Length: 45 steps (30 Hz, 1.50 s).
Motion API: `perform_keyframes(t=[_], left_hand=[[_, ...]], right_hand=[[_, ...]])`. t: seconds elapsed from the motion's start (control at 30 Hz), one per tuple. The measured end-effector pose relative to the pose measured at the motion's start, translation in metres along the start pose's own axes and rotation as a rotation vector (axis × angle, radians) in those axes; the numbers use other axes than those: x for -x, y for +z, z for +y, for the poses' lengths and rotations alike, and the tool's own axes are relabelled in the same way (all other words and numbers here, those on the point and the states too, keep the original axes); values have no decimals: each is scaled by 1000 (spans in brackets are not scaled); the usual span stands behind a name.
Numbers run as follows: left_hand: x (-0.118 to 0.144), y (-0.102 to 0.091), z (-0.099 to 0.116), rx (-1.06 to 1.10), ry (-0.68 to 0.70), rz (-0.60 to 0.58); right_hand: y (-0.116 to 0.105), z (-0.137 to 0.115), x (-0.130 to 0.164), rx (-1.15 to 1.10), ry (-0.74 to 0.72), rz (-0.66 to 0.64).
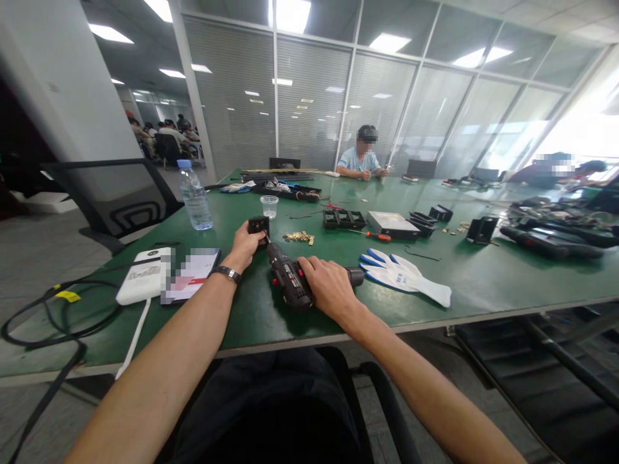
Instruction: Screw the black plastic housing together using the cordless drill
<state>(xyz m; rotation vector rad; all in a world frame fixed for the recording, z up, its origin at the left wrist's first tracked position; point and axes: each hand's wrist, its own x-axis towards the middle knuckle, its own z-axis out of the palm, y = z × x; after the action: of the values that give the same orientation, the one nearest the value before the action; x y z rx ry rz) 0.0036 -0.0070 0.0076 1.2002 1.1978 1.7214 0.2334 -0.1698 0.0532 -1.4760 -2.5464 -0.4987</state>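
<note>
Our left hand (247,245) pinches the black part (258,225) steady on the worktop (464,277); right hand (329,287) wraps the driver (290,280), bit at 11 o'clock into it.

Green table (474,277) – black-red drill (290,283) – white-blue gloves (403,276)

Arms: both bare to the elbow, no sleeves visible | left hand (245,247): ungloved, dark-banded wristwatch (228,274) with metal clasp, centre-left of frame | right hand (329,285): ungloved, no rings seen | lap: dark trousers (271,412), lower centre
</note>
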Motion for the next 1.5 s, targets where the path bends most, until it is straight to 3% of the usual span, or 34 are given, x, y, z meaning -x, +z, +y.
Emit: perform_keyframes(t=[0.23,1.13,1.5], left_hand=[[-2,-2,-5,0,52,-14],[6,0,8,-30,107,10],[-2,-2,-4,-71,127,26]], right_hand=[[-3,1,1,0,-109,16],[-2,5,-4,17,-121,42],[-10,7,-14,37,-197,-47]])
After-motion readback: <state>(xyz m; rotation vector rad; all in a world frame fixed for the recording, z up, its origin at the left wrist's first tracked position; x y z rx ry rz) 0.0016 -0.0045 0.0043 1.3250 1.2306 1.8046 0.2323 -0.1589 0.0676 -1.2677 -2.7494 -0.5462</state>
